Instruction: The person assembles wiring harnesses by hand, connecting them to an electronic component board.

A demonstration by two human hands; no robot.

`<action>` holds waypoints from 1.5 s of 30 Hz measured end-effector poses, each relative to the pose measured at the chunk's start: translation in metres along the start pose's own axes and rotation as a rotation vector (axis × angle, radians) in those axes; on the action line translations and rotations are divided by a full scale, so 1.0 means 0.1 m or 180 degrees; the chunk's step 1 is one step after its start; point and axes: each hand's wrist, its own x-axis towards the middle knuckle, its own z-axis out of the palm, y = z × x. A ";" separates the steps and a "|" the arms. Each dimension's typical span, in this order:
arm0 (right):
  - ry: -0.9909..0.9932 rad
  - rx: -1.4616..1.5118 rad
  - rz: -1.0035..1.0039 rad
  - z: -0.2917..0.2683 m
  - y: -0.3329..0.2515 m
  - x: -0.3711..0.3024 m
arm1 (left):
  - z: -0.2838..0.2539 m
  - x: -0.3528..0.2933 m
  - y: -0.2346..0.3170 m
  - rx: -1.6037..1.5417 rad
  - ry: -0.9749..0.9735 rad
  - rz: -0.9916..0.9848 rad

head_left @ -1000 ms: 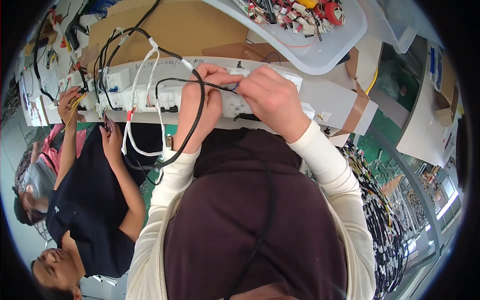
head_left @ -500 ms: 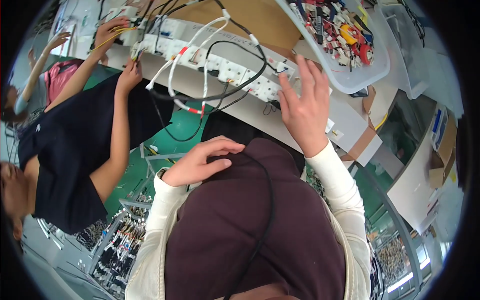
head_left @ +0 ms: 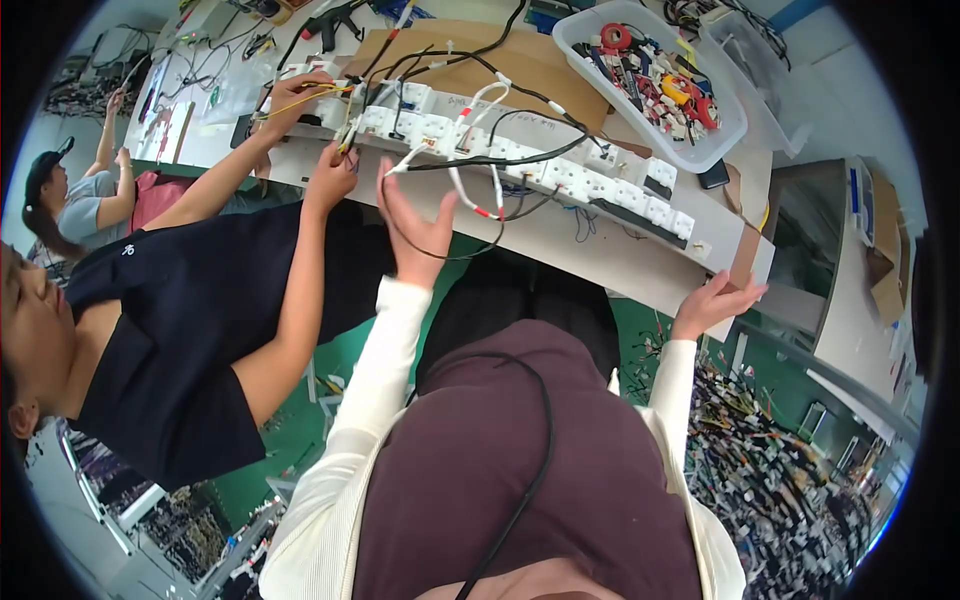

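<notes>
At the near edge of the workbench (head_left: 560,245), my left hand (head_left: 418,232) is open, fingers spread beside the dangling black cable (head_left: 470,165); my right hand (head_left: 715,303), empty, rests open far right.

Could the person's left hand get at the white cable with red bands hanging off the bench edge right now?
Probably yes: the left hand is open beside the white cable, nothing between them; only a black cable crosses it.
</notes>
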 end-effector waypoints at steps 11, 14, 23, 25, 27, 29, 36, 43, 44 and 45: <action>-0.0315 0.1925 0.0635 0.22 -0.96 -0.27 | 0.19 0.85 -0.49 -0.0144 0.0832 0.0820; -0.2324 0.1170 -0.0503 0.56 -2.10 0.07 | -0.03 0.85 0.00 -0.0571 0.1180 0.0559; -0.2988 0.4350 0.0544 0.85 -3.57 1.11 | 0.29 0.26 -0.08 -0.1218 0.0113 0.0103; -0.2931 0.5175 0.0491 0.66 -3.69 1.22 | 0.37 0.35 0.16 0.0439 -0.0216 0.0499; -0.3446 0.4931 -0.0220 -0.33 -3.72 0.93 | 0.37 0.63 0.13 0.1024 0.0001 0.0688; -0.4013 0.4118 -0.1589 -1.21 -3.65 0.96 | 0.44 0.94 0.18 -0.0310 -0.0454 0.0302; -0.2752 0.2909 0.2112 -0.43 -1.95 -0.29 | -0.70 0.29 -0.64 -0.2827 -0.1855 -0.1513; -0.2437 0.4547 0.3162 0.46 -2.66 -0.63 | -0.57 0.06 -1.06 -0.1469 -0.0622 -0.1393; -0.2097 0.3995 0.2571 -0.05 -3.02 -0.37 | -0.61 0.18 -0.97 -0.1445 0.0019 -0.1220; -0.2090 0.4053 0.2476 -0.25 -2.88 -0.20 | -0.55 0.35 -0.85 -0.1731 0.0227 -0.1069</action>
